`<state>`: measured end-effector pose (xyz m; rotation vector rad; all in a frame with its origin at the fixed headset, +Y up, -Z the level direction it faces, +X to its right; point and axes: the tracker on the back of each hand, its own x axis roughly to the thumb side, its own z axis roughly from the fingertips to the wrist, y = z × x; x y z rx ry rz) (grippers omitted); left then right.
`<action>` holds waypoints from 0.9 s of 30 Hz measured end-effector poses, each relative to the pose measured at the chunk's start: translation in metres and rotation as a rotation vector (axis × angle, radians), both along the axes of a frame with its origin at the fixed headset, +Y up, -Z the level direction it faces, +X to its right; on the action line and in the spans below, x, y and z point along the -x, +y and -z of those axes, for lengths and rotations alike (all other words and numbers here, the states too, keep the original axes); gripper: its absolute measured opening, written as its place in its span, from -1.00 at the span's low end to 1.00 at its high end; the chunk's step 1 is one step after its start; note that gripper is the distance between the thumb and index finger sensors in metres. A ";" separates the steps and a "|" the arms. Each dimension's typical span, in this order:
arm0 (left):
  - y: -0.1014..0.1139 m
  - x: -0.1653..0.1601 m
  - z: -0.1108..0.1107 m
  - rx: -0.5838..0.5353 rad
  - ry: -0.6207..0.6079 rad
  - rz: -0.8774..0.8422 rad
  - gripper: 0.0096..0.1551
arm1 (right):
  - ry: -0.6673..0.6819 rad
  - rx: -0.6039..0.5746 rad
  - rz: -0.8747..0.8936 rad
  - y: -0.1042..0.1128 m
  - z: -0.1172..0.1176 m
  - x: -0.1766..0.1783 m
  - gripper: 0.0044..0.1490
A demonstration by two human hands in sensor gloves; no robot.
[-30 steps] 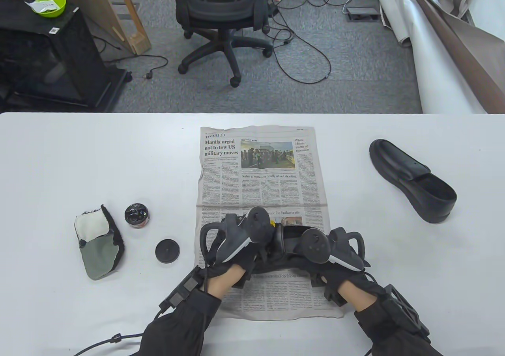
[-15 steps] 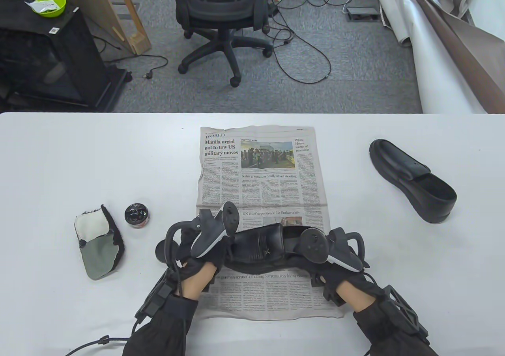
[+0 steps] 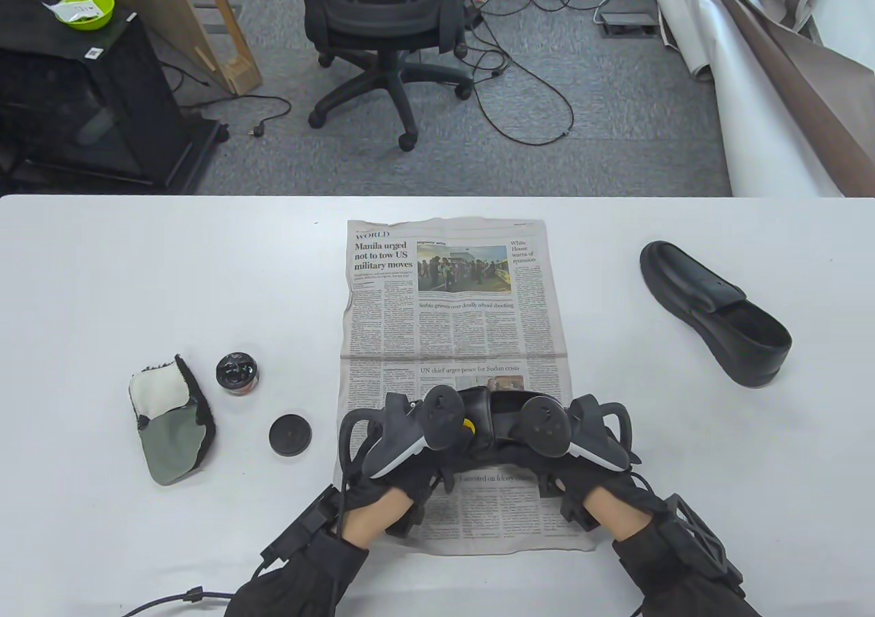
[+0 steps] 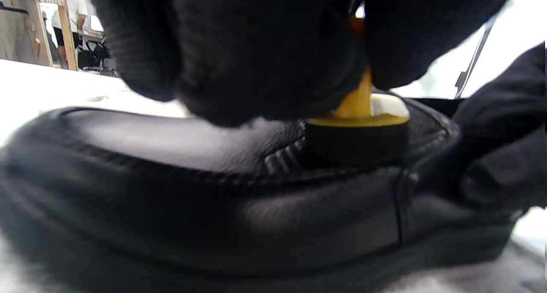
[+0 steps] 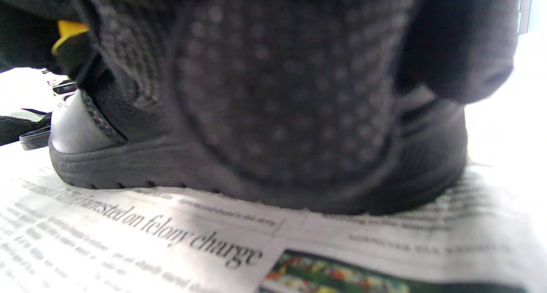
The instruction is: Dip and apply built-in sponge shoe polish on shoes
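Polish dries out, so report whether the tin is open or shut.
Open: the polish tin shows glossy black polish, and its lid lies apart on the table.

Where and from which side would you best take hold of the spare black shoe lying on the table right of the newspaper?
Probably grip the spare shoe at its heel collar, coming from above: it sits sole-down with the opening facing up, so fingers can hook inside the rim and the thumb can press the outer heel.
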<state>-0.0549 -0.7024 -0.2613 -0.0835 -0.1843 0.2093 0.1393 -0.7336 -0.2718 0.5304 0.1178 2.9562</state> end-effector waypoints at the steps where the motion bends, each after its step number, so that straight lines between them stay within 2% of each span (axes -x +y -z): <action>1: 0.001 -0.002 0.001 -0.034 0.001 -0.015 -0.50 | 0.004 0.001 0.002 0.000 0.000 0.000 -0.44; 9: 0.004 -0.012 0.014 -0.207 0.060 0.008 -0.50 | 0.017 0.011 0.009 0.000 0.001 -0.001 -0.44; 11: 0.003 -0.010 0.022 -0.203 0.086 0.025 -0.50 | 0.017 0.011 0.009 -0.001 0.001 -0.001 -0.44; 18: -0.006 0.005 0.045 -0.077 0.158 0.106 -0.50 | 0.003 -0.001 0.005 0.000 0.001 -0.001 -0.43; 27: -0.010 0.046 0.040 -0.022 0.250 0.182 -0.50 | -0.010 -0.002 -0.002 0.000 0.001 0.000 -0.43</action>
